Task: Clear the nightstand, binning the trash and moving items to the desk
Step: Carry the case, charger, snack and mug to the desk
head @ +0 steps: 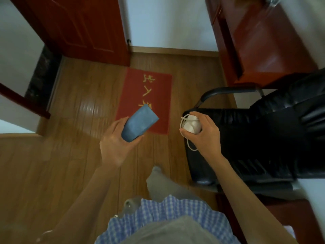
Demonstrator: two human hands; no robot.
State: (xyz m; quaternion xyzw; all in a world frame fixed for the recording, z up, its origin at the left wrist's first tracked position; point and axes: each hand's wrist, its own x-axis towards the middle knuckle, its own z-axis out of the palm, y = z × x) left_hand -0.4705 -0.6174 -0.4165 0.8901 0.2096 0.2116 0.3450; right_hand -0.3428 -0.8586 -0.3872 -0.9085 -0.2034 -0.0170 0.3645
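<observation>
My left hand (pixel 115 141) grips a blue oblong case (pixel 139 123), held out over the wooden floor with its far end tilted up to the right. My right hand (pixel 205 132) is closed around a white charger with its cord wound about it (pixel 191 125); a loop of cord hangs below the fingers. Both hands are at mid-frame, a little apart. The reddish-brown desk (pixel 260 41) rises at the upper right. The nightstand is not in view.
A black chair (pixel 255 138) with a dark armrest stands right of my right hand, before the desk. A red doormat with yellow characters (pixel 149 90) lies ahead on the wooden floor. A red-brown door (pixel 79 27) stands open at upper left. My grey-socked foot (pixel 158 180) steps forward.
</observation>
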